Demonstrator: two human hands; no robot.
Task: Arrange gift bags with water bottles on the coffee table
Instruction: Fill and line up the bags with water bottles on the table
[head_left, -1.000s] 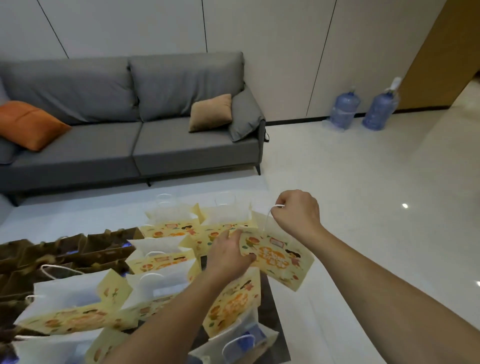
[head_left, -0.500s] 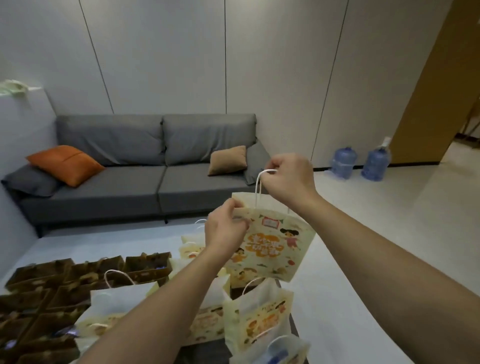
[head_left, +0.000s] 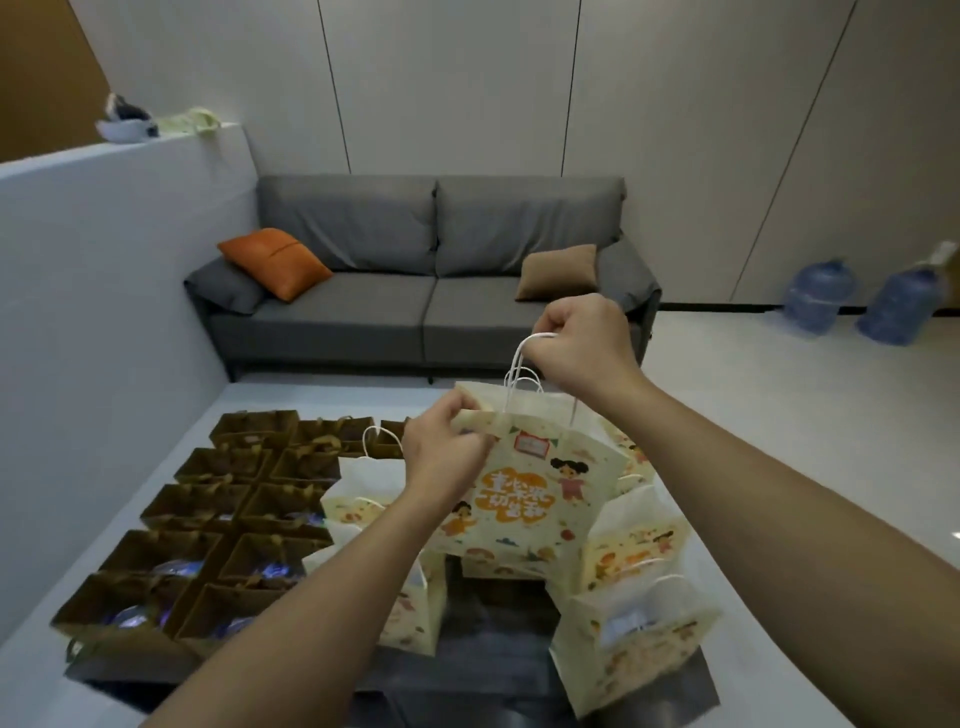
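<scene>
A cream gift bag (head_left: 524, 499) printed with cartoon children and orange lettering hangs in the air above the dark coffee table (head_left: 467, 670). My right hand (head_left: 582, 348) grips its white rope handle from above. My left hand (head_left: 444, 449) pinches the bag's top left rim. Several more cream printed bags (head_left: 623, 639) stand on the table's right and middle. Several brown open-topped bags (head_left: 208, 519) fill the left side in rows, and bluish bottle tops (head_left: 270, 571) show inside some. What is inside the held bag is hidden.
A grey sofa (head_left: 431, 306) with an orange cushion (head_left: 275, 262) and a tan cushion (head_left: 561, 270) stands beyond the table. Two large blue water jugs (head_left: 862, 301) sit on the pale floor at the right wall. A white partition (head_left: 104, 312) runs along the left.
The held bag stays in both hands, lifted higher off the table than one second ago. The view has swung left, and the left partition and brown bags fill more of it.
</scene>
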